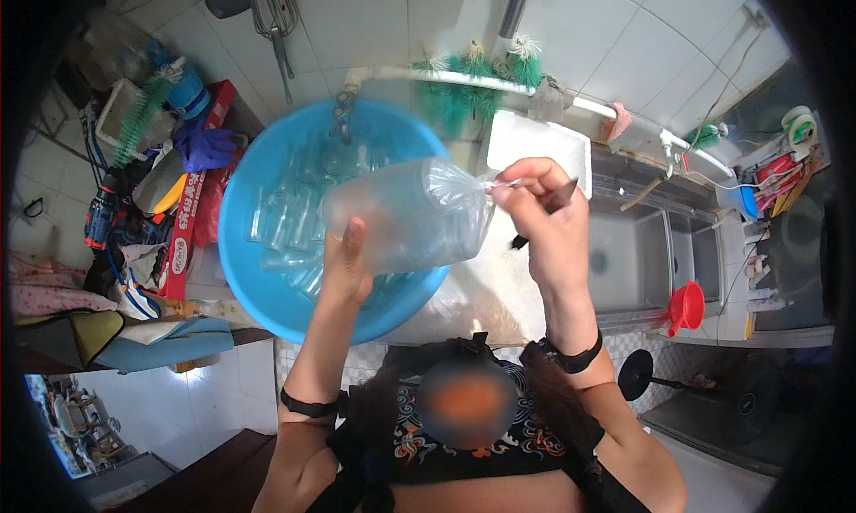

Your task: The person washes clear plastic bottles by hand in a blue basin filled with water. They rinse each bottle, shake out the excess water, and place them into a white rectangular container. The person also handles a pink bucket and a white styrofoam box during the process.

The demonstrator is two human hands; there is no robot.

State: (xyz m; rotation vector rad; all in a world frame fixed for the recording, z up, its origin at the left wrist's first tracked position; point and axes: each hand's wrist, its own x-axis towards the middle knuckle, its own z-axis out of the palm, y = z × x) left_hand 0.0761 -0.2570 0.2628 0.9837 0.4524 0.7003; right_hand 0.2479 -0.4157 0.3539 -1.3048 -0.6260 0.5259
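Observation:
A clear plastic bag (408, 212), rounded and full-looking, is held on its side in front of me, over the right part of a blue plastic basin (234, 272). My left hand (348, 259) supports its left end from below, the thumb on the near side. My right hand (552, 219) pinches the gathered, twisted neck of the bag; a dark, narrow object shows by those fingers, its kind unclear. What fills the bag cannot be told. Under and beyond it, clear glass jars or cups (294, 212) lie and stand in the basin, below a metal tap (344, 115).
Right of the basin are a white foam box (535, 135), a steel sink (618, 245) and a red plastic dipper (686, 308). Green bristle brushes (468, 88) hang along a white wall pipe. At left are purple gloves (206, 146), a cordless drill (100, 215) and a red box (184, 239).

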